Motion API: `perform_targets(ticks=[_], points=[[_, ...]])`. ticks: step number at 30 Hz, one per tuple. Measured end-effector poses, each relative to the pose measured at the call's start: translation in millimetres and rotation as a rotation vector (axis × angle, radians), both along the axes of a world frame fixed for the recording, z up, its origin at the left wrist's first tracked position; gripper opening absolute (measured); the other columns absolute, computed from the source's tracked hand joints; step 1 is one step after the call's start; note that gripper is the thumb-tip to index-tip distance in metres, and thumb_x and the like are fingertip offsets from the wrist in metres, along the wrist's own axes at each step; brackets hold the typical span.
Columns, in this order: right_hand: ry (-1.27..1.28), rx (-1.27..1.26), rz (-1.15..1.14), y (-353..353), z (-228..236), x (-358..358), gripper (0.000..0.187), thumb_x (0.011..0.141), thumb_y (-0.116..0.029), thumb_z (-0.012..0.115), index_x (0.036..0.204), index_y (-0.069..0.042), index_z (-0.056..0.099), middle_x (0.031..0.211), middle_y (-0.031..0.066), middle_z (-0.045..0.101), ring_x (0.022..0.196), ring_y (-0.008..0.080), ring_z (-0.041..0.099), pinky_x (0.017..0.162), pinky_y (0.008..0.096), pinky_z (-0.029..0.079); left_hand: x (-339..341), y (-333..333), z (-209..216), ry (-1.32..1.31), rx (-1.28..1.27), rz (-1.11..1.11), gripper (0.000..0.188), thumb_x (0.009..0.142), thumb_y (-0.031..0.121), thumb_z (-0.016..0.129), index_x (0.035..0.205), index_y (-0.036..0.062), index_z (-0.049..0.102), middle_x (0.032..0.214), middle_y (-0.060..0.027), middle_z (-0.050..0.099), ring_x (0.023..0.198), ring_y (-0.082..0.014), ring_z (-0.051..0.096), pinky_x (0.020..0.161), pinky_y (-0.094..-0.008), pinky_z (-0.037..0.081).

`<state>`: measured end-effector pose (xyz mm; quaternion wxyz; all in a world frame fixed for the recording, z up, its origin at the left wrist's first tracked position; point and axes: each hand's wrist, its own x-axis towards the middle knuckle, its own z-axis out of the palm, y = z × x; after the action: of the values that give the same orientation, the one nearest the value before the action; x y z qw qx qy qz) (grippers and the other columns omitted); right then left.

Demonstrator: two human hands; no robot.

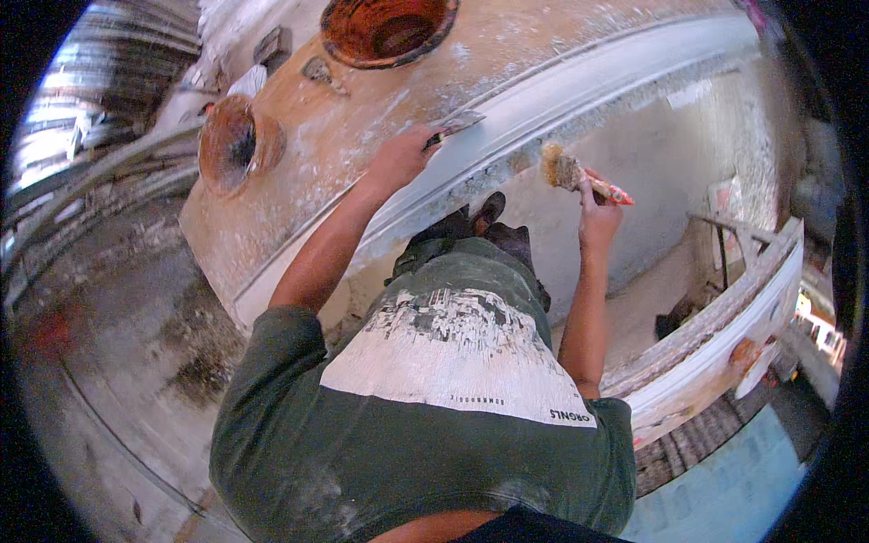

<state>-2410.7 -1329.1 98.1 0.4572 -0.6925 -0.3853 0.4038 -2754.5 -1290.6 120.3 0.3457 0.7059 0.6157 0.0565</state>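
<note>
Left hand (pixel 404 161): clamped on the scraper, over the far edge of the white moulding.
Scraper (pixel 463 120): held with blade out past the fingers; pointing to the right and slightly away from the body; long axis running roughly along the moulding; too small to tell whether touching it.
Right hand (pixel 599 220): clamped on the brush near the middle, with thumb along the handle.
Brush (pixel 566 172): held in the air on the near side of the moulding, well apart from the scraper; pointing bristles-first to the left and a little away from the body, with red handle end to the right; long axis slanting across the view, close to level; caked yellowish at the tip.
Moulding (pixel 507 134): running from lower left to upper right along the near edge of the table.
Table (pixel 362 113): brown, spattered with white.
Clay pots: set on the table, one (pixel 389 34) at the far side, another (pixel 240 145) at the left end.
Shirt (pixel 453 452): dark green, with a white print.
</note>
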Motion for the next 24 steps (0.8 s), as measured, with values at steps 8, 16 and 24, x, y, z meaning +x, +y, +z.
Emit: perform_targets(ticks=[8,16,24], points=[[-0.025,-0.019,0.055,-3.4,8.6,-14.4,0.021,0.086,-0.011,0.067,0.102,0.001,0.066,0.100,0.0089,0.068,0.092,0.0163,0.064,0.084,0.0285,0.049,-179.0,-160.8,-48.4,-0.087,-0.108,0.430,0.043,0.097,0.030,0.049,0.135,0.0084,0.047,0.117,-0.0173,0.061,0.107,-0.0315,0.059,0.090,-0.0402,0.045],[-0.149,-0.088,0.132,-5.5,28.8,-42.6,0.020,0.086,-0.010,0.067,0.103,0.001,0.065,0.102,0.0084,0.067,0.094,0.0158,0.063,0.085,0.0293,0.048,-120.0,-137.4,-51.8,-0.137,0.033,0.412,0.039,0.097,0.023,0.049,0.130,0.0048,0.048,0.113,-0.0261,0.060,0.105,-0.0404,0.058,0.088,-0.0442,0.045],[-0.169,0.023,0.210,-9.2,21.2,-46.8,0.021,0.085,-0.009,0.068,0.103,0.000,0.066,0.099,0.0080,0.068,0.092,0.0150,0.063,0.083,0.0285,0.049,-12.7,-25.0,-65.6,-0.255,0.123,0.319,0.038,0.096,0.026,0.047,0.124,0.0004,0.048,0.100,-0.0312,0.061,0.095,-0.0465,0.059,0.082,-0.0514,0.046]])
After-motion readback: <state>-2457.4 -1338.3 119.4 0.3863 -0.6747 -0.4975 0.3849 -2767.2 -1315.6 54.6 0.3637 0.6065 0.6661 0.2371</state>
